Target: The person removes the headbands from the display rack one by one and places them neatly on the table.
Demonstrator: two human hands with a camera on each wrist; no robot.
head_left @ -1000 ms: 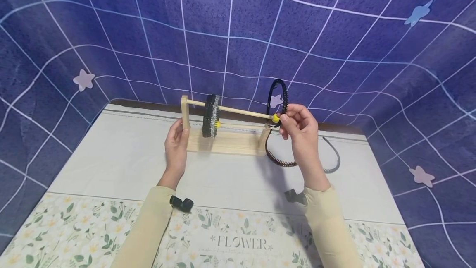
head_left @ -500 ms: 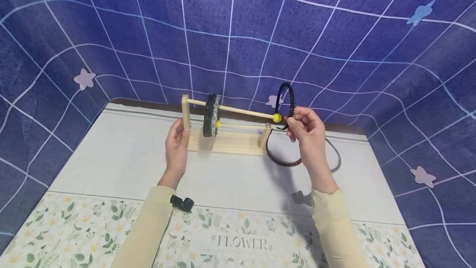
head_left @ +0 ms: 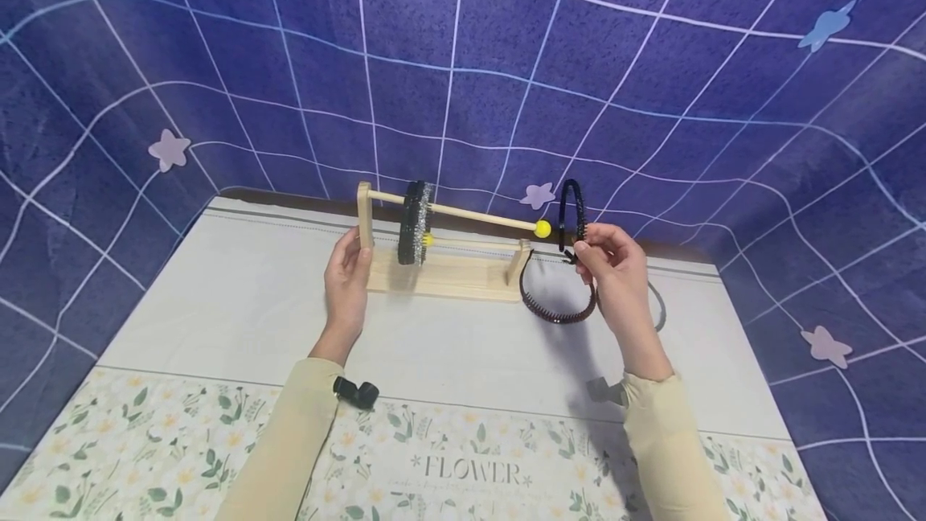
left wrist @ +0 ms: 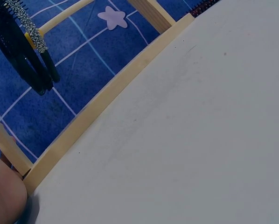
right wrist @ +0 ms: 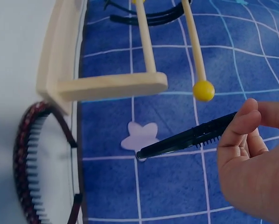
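Note:
My right hand (head_left: 620,276) pinches a black toothed headband (head_left: 562,227), held up just right of the yellow ball (head_left: 542,228) that caps the stand's upper rod. In the right wrist view the black headband (right wrist: 174,141) is apart from that ball. My left hand (head_left: 346,284) grips the left upright of the wooden stand (head_left: 463,280), near its base. On the upper rod hang black headbands (head_left: 408,223) and a silver glittery headband (head_left: 424,215), close to the left end. A thinner lower rod with its own yellow ball (head_left: 428,239) reaches left from the right upright.
A dark reddish-brown toothed headband (head_left: 557,317) lies on the white table cover (head_left: 448,352) by the stand's right end. Behind my right hand a grey headband (head_left: 660,308) is partly hidden. A blue gridded curtain (head_left: 289,47) closes the back and sides.
My right hand has moved right and slightly down with the black headband, away from the upper rod's yellow ball. The left hand keeps its grip on the stand.

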